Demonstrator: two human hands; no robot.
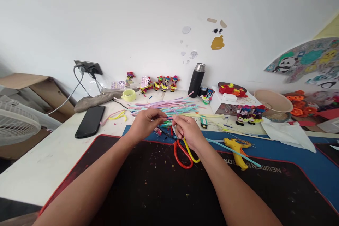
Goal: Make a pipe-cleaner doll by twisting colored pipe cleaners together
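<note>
My left hand and my right hand meet over the back of the dark mat, fingertips pinched close together. Between them is a thin purplish pipe cleaner, mostly hidden by the fingers. Just below my right hand lie scissors with red and yellow handle loops; their blades are hidden. A light blue pipe cleaner stretches out to the right from behind my right wrist. Behind my hands lies a spread pile of pink, purple and turquoise pipe cleaners.
A yellow glue gun lies to the right on the mat. At left is a black phone. Along the wall stand several small figures, yellow tape and a black flask. A bowl sits at back right.
</note>
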